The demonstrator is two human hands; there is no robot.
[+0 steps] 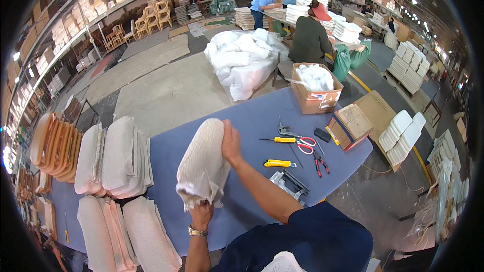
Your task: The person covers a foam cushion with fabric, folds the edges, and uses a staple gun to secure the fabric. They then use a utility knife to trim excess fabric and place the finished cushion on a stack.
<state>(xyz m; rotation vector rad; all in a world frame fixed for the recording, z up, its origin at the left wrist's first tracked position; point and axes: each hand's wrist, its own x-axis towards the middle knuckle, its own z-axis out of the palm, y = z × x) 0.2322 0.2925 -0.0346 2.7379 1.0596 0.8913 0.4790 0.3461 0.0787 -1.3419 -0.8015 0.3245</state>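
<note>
A padded cushion (201, 158) in a pale beige, textured cloth cover is held upright over the blue-grey tabletop (247, 116). My right hand (231, 143) presses along its upper right side, fingers wrapped behind it. At the lower end the cloth hangs loose and ragged. My left hand (201, 215), with a wristwatch above the forearm, grips that loose end, its fingertips mostly hidden under the cloth. Left of the cushion lie stacks of similar beige covers (121, 163), and nearer me more beige pieces (148, 231).
Right of my arm are a yellow cutter (280, 163), red-handled scissors (306, 145), pliers (319, 163), a screwdriver (278, 140) and a staple gun (290, 186). Boxes (315, 98) stand at the far edge. Tan curved seat pieces (55, 146) are stacked left. People work beyond.
</note>
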